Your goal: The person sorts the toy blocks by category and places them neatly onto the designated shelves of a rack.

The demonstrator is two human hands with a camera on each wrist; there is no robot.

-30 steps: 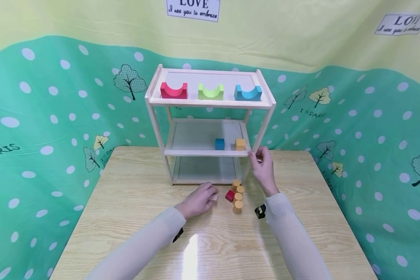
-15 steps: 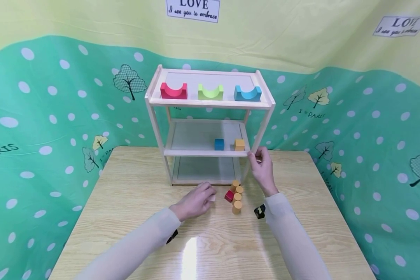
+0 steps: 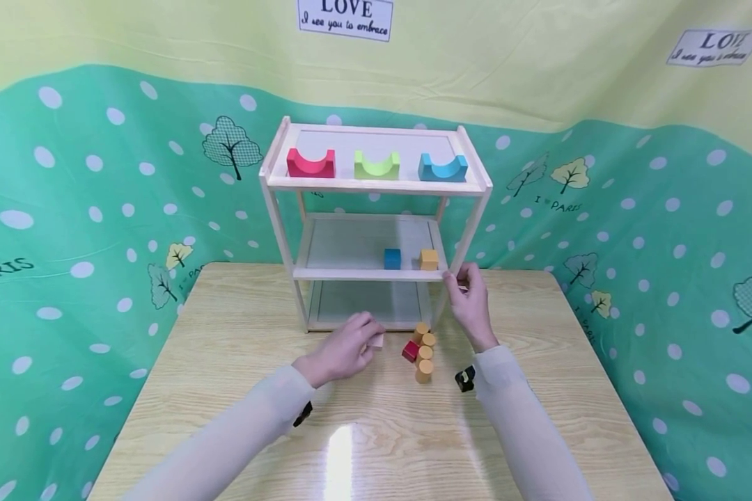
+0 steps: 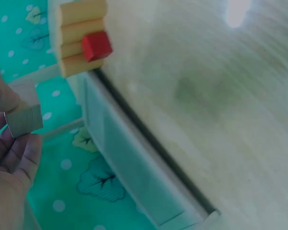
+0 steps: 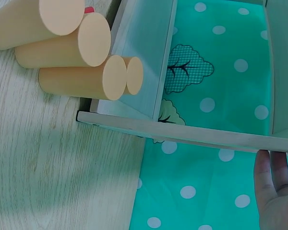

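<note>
My left hand (image 3: 341, 351) pinches a small pale wooden cube (image 3: 377, 341) just in front of the shelf's bottom tier. In the left wrist view, fingertips and thumb hold the cube (image 4: 25, 117) by its sides. My right hand (image 3: 471, 303) grips the right front post of a three-tier wooden shelf (image 3: 376, 273) at middle-tier height; some of its fingers are hidden. Between the hands, several upright wooden cylinders (image 3: 424, 370) stand in a row on the table, with a red cube (image 3: 411, 351) beside them. A blue cube (image 3: 392, 259) and a yellow cube (image 3: 429, 259) sit on the middle tier.
On the top tier stand a red (image 3: 311, 164), a green (image 3: 377, 166) and a blue arch block (image 3: 443, 168), hollows upward. The shelf is at the back of a wooden table (image 3: 238, 327). A patterned curtain (image 3: 100, 229) surrounds the table on three sides.
My left hand has risen slightly with the pale cube and moved a little left and toward the shelf. The right hand keeps its grip on the post.
</note>
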